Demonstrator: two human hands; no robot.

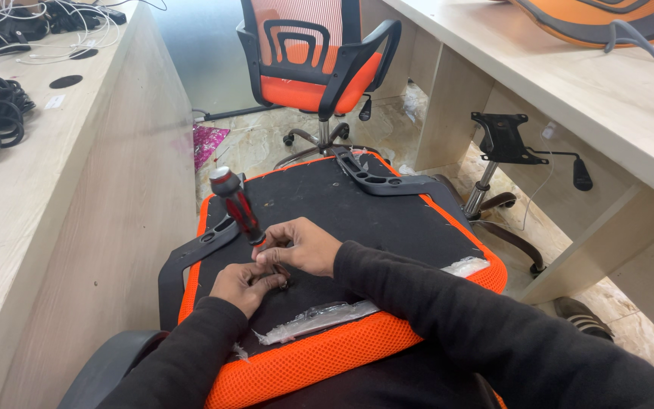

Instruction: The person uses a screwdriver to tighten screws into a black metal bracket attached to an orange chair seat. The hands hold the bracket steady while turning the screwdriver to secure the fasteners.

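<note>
1. Head view: an upturned office chair seat with an orange mesh edge and black fabric underside (357, 212) fills the middle, resting across the person's lap.
2. The right hand (304, 246) is closed around the lower shaft of a screwdriver with a red and black handle (235, 203); the handle leans up toward 11 o'clock from the hands.
3. The left hand (242, 284) sits just below at about 7 o'clock from the right one, fingers pinched in at the screwdriver's tip. Can't tell what it's pinching, too small.
4. A black plastic armrest bracket (376, 178) lies on the seat's far edge at 1 o'clock; another one (191, 257) is at 9 o'clock.
5. A crumpled strip of clear plastic wrap (319, 318) lies near the seat's front edge at 5 o'clock.
6. An orange and black mesh office chair (312, 53) stands upright at 12 o'clock, and a pale wooden worktop (24, 182) runs along each side.
</note>
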